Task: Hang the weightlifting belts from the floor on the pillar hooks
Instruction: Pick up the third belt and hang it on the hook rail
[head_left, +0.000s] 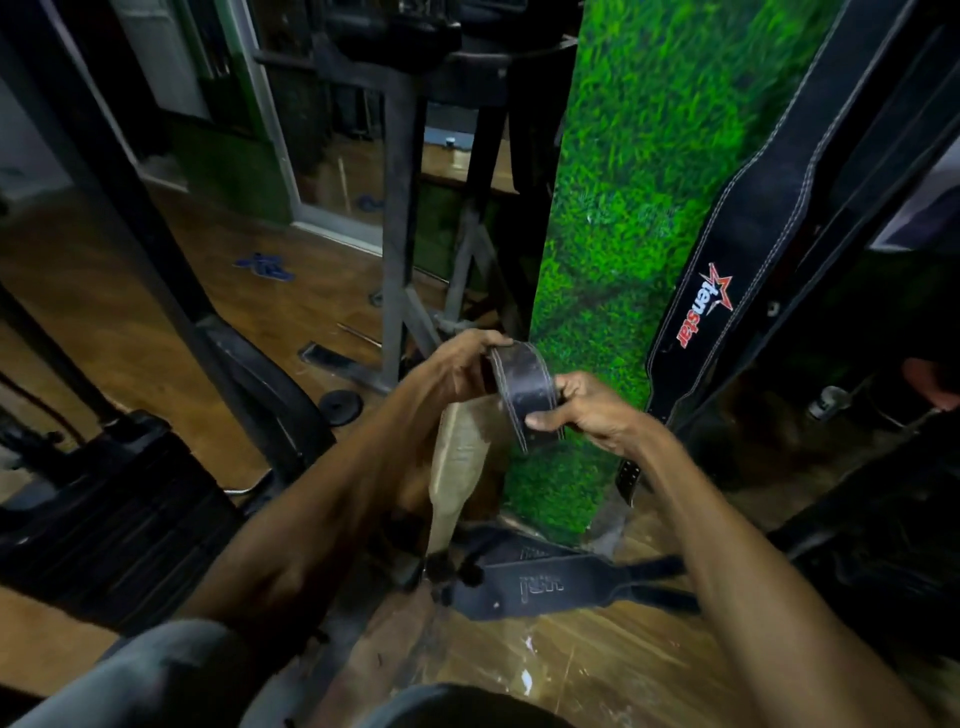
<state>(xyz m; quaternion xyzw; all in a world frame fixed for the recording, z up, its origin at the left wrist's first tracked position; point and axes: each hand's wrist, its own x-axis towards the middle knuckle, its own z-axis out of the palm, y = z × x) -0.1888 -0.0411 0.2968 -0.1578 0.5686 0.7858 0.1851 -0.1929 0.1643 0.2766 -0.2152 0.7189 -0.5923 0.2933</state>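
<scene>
Both hands held one black belt up before the grass-covered pillar. Left hand grip clamped on its far edge; right hand grip pinched its near end. Tan underside hung down below. A logo belt hung on the pillar's right. Another belt lay on the wooden floor, near the pillar's foot.

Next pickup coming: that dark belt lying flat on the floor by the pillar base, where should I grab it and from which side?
Take the floor belt at its narrow strap end, coming down from above on the right. It lies flat on the wooden floor; the middle looks too wide to pinch, and its left end sits cluttered under the held belt. Both hands are occupied now.
</scene>
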